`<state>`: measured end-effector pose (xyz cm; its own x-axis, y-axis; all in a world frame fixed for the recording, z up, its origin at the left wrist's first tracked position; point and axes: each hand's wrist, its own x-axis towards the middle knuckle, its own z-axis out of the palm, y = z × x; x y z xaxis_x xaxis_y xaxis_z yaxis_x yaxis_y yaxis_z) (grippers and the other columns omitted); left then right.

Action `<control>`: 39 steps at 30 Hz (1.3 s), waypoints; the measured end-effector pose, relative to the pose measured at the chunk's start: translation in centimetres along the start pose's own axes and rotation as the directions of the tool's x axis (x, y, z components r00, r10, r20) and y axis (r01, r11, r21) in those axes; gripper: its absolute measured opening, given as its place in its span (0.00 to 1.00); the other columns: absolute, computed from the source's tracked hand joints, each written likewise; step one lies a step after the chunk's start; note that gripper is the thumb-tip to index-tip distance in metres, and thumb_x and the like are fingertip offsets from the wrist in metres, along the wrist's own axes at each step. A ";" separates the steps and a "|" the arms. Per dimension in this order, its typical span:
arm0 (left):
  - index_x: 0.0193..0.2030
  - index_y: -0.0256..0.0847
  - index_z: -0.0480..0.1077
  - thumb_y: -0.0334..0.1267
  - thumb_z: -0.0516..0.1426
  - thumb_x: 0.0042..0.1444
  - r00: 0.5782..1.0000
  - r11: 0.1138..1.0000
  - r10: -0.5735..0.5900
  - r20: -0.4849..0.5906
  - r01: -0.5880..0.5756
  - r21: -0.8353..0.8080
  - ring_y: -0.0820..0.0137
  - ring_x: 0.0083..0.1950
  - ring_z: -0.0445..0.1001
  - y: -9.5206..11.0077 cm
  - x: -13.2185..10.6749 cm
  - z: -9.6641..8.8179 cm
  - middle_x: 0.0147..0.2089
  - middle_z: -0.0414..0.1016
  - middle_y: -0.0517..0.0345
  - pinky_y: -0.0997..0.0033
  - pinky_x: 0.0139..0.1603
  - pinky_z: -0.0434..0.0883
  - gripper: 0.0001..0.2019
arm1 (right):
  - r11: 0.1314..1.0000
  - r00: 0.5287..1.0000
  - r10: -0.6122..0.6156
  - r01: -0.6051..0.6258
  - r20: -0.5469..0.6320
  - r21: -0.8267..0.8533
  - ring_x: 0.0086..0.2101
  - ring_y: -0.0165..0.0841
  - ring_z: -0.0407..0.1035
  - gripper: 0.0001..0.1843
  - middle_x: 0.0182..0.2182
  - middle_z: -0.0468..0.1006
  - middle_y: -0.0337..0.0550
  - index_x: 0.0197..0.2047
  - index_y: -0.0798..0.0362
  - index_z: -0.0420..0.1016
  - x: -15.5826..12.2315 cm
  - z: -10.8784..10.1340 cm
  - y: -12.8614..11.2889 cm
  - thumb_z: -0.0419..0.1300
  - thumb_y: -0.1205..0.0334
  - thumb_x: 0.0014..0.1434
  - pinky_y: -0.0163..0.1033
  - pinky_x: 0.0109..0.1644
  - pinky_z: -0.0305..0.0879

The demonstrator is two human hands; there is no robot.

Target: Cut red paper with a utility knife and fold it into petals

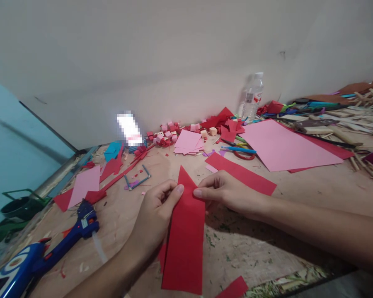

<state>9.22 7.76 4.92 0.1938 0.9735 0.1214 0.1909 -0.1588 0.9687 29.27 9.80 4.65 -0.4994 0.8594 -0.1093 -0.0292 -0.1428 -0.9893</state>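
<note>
Red paper is held in both hands: one long strip (186, 240), its far end narrowed to a point, is taken as the centre of the clock face. Its left edge is pinched between thumb and fingers of the left hand (157, 211), its right edge likewise by the right hand (226, 190), both just below the point. A further bit of red paper (162, 258) is partly seen behind the strip's lower left edge. Whether the near end is rested on the table (164, 167) cannot be told.

Just beyond the right hand, at two o'clock, a second red strip (245, 176) is laid flat; farther out in the same direction, a large pink sheet (292, 145) is overlapped upon red paper. Small pink squares (189, 141) are stacked at twelve o'clock, with pink cubes (166, 133) scattered near them, toward eleven. A clear bottle (251, 107) is stood upright at one o'clock, near the wall (174, 49). A bent frame of bluish sticks (139, 183) is found at ten o'clock, and a blue glue gun (71, 238) at about eight to nine. At five o'clock a red scrap (234, 287) is cut off by the lower border.
</note>
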 end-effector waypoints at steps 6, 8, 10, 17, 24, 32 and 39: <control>0.30 0.40 0.70 0.50 0.60 0.67 0.999 0.992 -0.043 0.011 0.044 -0.119 0.74 0.27 0.64 -0.1 0.1 0.1 0.28 0.68 0.65 0.75 0.28 0.64 0.18 | 0.999 0.999 0.010 -0.008 -0.037 0.053 0.23 0.31 0.74 0.21 0.20 0.78 0.37 0.24 0.54 0.78 0.0 0.0 0.1 0.78 0.46 0.48 0.34 0.30 0.70; 0.36 0.41 0.73 0.51 0.59 0.68 0.998 0.989 -0.058 -0.009 0.056 -0.136 0.71 0.29 0.68 -0.2 0.2 -0.1 0.31 0.71 0.63 0.73 0.30 0.67 0.15 | 0.996 0.999 0.014 -0.011 -0.035 0.084 0.23 0.31 0.75 0.22 0.21 0.79 0.38 0.26 0.54 0.78 0.2 -0.1 0.3 0.78 0.45 0.49 0.35 0.30 0.70; 0.46 0.43 0.74 0.47 0.58 0.68 0.995 0.999 -0.010 -0.097 0.005 -0.053 0.67 0.36 0.75 -0.3 0.5 -0.6 0.39 0.77 0.59 0.71 0.35 0.72 0.10 | 0.994 1.000 0.013 -0.010 -0.025 0.112 0.24 0.31 0.76 0.22 0.23 0.81 0.40 0.28 0.55 0.80 0.3 -0.3 0.5 0.77 0.44 0.50 0.35 0.30 0.71; 0.66 0.49 0.69 0.31 0.55 0.69 0.821 0.625 0.555 0.134 -0.518 0.584 0.58 0.78 0.58 -0.7 1.4 -3.2 0.78 0.59 0.49 0.53 0.72 0.62 0.21 | 0.969 0.995 0.075 -0.087 0.058 0.230 0.19 0.26 0.71 0.23 0.19 0.78 0.40 0.26 0.56 0.77 0.3 -0.8 0.4 0.78 0.46 0.49 0.30 0.24 0.63; 0.43 0.42 0.80 0.32 0.56 0.67 0.897 0.755 0.436 0.071 -0.407 0.514 0.61 0.49 0.81 0.3 0.7 -2.3 0.47 0.85 0.52 0.63 0.52 0.73 0.10 | 0.957 0.991 0.134 -0.133 0.014 0.256 0.21 0.28 0.71 0.23 0.22 0.79 0.43 0.26 0.56 0.77 0.7 -0.6 0.5 0.71 0.45 0.58 0.33 0.27 0.66; 0.39 0.40 0.84 0.37 0.66 0.57 0.994 0.989 -0.103 -0.029 0.100 -0.106 0.67 0.35 0.78 -0.4 0.7 -0.2 0.37 0.85 0.55 0.74 0.34 0.73 0.06 | 0.985 0.998 0.036 -0.026 -0.053 0.171 0.37 0.35 0.79 0.17 0.37 0.86 0.43 0.44 0.54 0.85 0.2 -0.2 0.1 0.74 0.63 0.49 0.38 0.41 0.72; 0.35 0.40 0.83 0.37 0.69 0.49 0.992 0.974 -0.129 -0.001 0.127 -0.190 0.69 0.33 0.77 0.1 0.8 0.0 0.33 0.83 0.57 0.77 0.32 0.72 0.07 | 0.997 0.990 0.010 0.002 -0.143 0.080 0.29 0.32 0.74 0.12 0.28 0.83 0.40 0.36 0.55 0.87 0.4 0.0 0.1 0.74 0.60 0.47 0.35 0.32 0.67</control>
<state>9.42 8.50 5.12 0.1670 0.9859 -0.0046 0.0273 0.0000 0.9996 29.10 10.16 4.47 -0.3711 0.9192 -0.1316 -0.0995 -0.1802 -0.9786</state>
